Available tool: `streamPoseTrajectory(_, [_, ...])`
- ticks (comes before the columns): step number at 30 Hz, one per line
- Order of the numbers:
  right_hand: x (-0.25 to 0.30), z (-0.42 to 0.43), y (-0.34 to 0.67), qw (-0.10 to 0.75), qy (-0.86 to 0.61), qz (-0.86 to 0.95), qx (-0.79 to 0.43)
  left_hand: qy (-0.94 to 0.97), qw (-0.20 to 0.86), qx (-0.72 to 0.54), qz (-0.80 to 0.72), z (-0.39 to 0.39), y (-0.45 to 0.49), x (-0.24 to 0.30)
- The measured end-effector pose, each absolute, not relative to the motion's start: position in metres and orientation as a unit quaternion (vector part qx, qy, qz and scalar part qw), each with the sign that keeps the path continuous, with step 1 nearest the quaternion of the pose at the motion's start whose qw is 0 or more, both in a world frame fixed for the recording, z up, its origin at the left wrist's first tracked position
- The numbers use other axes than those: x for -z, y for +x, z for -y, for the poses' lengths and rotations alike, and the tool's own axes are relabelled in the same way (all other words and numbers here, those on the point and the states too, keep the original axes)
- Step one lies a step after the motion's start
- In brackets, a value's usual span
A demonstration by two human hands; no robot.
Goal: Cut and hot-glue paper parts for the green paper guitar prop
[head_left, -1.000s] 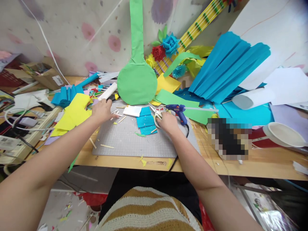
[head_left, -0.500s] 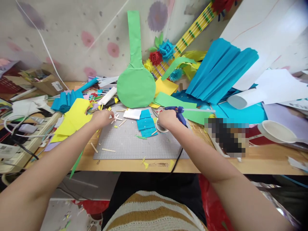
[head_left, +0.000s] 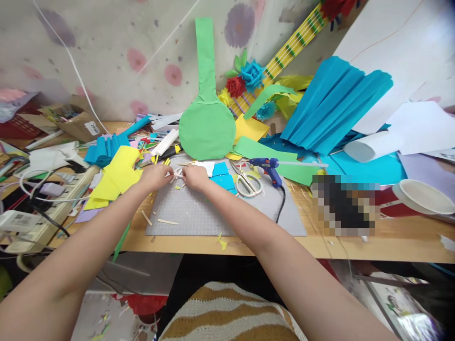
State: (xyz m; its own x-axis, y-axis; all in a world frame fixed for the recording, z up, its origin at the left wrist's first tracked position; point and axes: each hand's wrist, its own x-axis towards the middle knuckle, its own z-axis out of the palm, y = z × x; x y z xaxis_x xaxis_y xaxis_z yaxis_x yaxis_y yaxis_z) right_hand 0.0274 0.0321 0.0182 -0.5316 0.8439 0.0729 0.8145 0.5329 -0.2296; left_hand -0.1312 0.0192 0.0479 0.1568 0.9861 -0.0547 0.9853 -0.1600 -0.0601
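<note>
My left hand and my right hand are close together over the left back part of a grey cutting mat. Between their fingertips is a little cluster of short pale wooden sticks. Both hands have curled fingers, and what exactly each one pinches is too small to make out. Beside my right hand lie a folded white piece and creased blue paper. Scissors with white handles rest farther right, by a blue glue gun with a clear glue stick.
Behind the mat stands a green paper-covered guitar shape. Yellow paper and a power strip lie to the left. A pleated blue paper and a red and white cup are at the right.
My right hand has moved left from the scissors and glue gun to the sticks near my left hand, uncovering both tools. My left hand stays by the sticks. The view has shifted slightly.
</note>
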Motion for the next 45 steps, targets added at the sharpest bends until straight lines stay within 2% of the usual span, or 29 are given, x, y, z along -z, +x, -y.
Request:
streamPoseTrajectory(3, [-0.018, -0.037, 0.031, 0.082, -0.454, 0.885, -0.065, -0.716, 0.015, 0.009, 0.698, -0.018, -0.141, -0.055])
streamPoseTrajectory(6, [-0.020, -0.039, 0.037, 0.071, -0.444, 0.891, -0.059, -0.609, 0.005, 0.130, 0.783, -0.020, -0.155, -0.062])
streamPoseTrajectory(10, [-0.022, -0.040, 0.053, 0.112, -0.468, 0.874, -0.066, -0.538, -0.030, 0.233, 0.810, -0.021, -0.167, -0.062])
streamPoseTrajectory(14, [-0.024, -0.039, 0.086, 0.135, -0.501, 0.853, -0.060, -0.539, -0.061, 0.260, 0.799, -0.017, -0.157, -0.052])
streamPoseTrajectory(20, [-0.019, -0.031, 0.104, 0.103, -0.471, 0.875, -0.043, -0.567, -0.074, 0.358, 0.739, -0.014, -0.110, -0.036])
streamPoseTrajectory(27, [-0.022, -0.041, 0.102, 0.172, -0.556, 0.809, -0.080, -0.541, -0.210, 0.541, 0.609, -0.009, -0.064, -0.012])
streamPoseTrajectory(32, [-0.036, -0.052, 0.133, 0.288, -0.602, 0.724, -0.173, -0.502, -0.291, 0.581, 0.571, -0.006, -0.058, -0.003])
streamPoseTrajectory(36, [-0.039, -0.059, 0.156, 0.421, -0.578, 0.650, -0.257, -0.474, -0.254, 0.599, 0.594, -0.005, -0.066, -0.004])
streamPoseTrajectory(39, [-0.035, -0.054, 0.164, 0.471, -0.578, 0.624, -0.231, -0.483, -0.199, 0.554, 0.648, -0.002, -0.075, -0.006])
streamPoseTrajectory(42, [-0.029, -0.040, 0.167, 0.411, -0.594, 0.679, -0.134, -0.534, -0.129, 0.454, 0.702, 0.004, -0.080, -0.010])
streamPoseTrajectory(45, [-0.021, -0.025, 0.167, 0.263, -0.567, 0.777, -0.074, -0.602, -0.082, 0.340, 0.717, 0.011, -0.080, -0.014])
